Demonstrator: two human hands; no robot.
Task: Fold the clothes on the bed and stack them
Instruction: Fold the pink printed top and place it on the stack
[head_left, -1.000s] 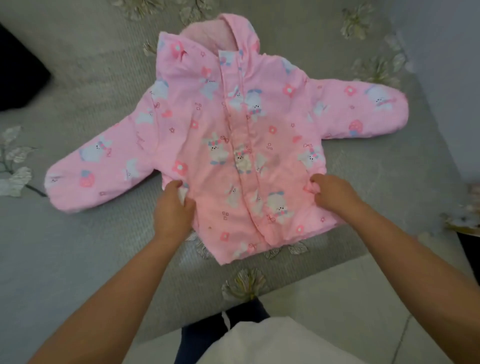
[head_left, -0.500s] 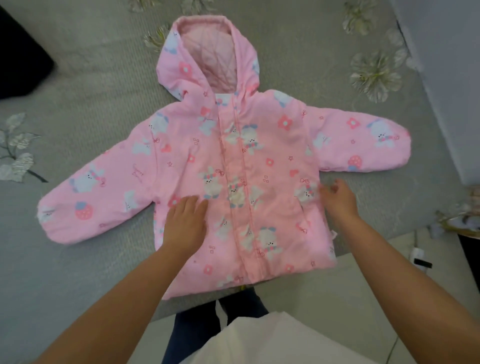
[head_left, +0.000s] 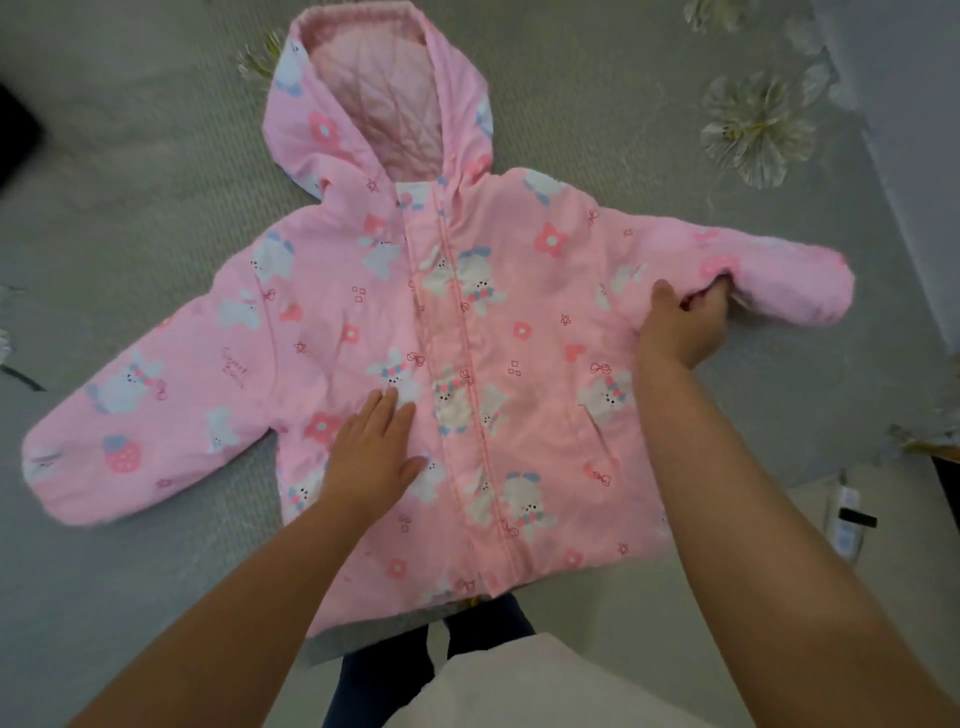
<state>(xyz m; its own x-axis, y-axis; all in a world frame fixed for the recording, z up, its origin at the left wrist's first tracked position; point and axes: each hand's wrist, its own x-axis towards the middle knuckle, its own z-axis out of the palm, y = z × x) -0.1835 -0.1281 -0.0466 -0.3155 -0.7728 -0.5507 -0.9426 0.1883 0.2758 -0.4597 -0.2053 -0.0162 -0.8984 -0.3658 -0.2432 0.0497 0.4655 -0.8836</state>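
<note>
A small pink hooded jacket (head_left: 519, 322) with bunny and flower prints lies front-up on the grey bedspread, zipped, hood open at the top, both sleeves spread out sideways. My left hand (head_left: 371, 457) lies flat with straight fingers on the jacket's lower left front, beside the zip. My right hand (head_left: 683, 325) grips the fabric of the right sleeve near the armpit, fingers curled into the cloth.
The grey bedspread (head_left: 130, 182) carries pale embroidered flowers (head_left: 756, 127) at the upper right. The bed's front edge runs under the jacket's hem. A dark object (head_left: 15, 135) sits at the far left. A wall (head_left: 914, 104) rises on the right; a small white item (head_left: 847, 519) lies on the floor.
The jacket now lies spread with the hood laid open. My right hand moved from the jacket's right hem up to the right sleeve and took hold of it. My left hand went flat.
</note>
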